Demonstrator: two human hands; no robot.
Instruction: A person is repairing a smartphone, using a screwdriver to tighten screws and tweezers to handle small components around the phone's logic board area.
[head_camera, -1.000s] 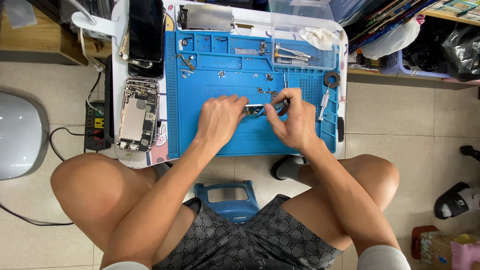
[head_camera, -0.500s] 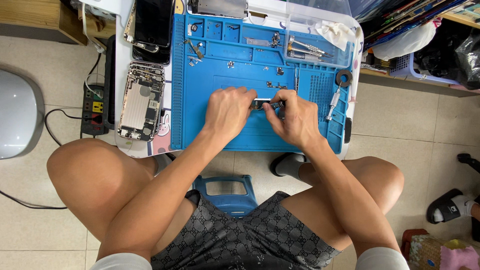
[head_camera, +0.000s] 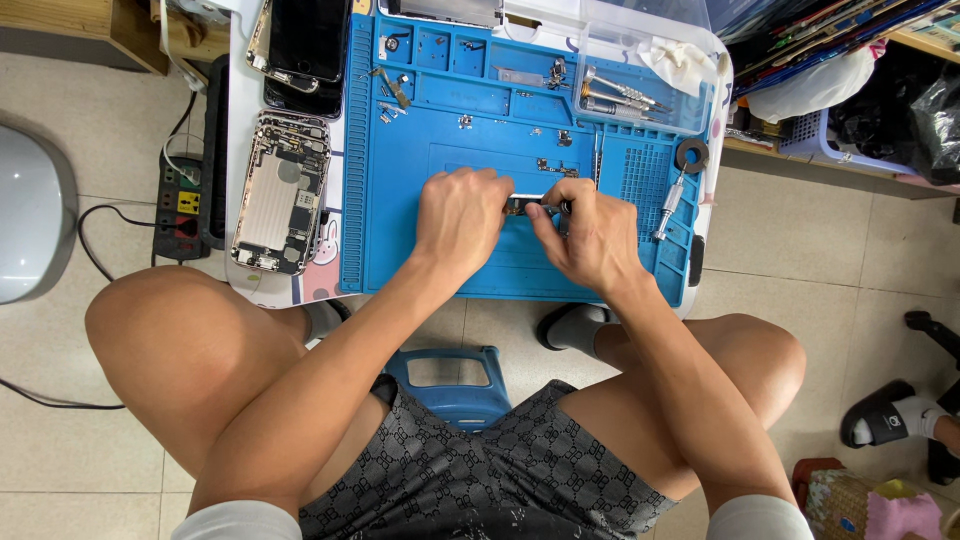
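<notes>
Small part (head_camera: 522, 207) (mid-mat) between both hands

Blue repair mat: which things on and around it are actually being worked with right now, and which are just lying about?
In use:
- small metal part, pinched between left hand and right hand
- blue repair mat beneath them

Lying about:
- opened phone shell
- dark phone screen
- screwdriver
- loose screws
- white cloth
- power strip

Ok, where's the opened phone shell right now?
In the head view, the opened phone shell lies on the person's left, just off the blue mat, below a dark phone.
</notes>
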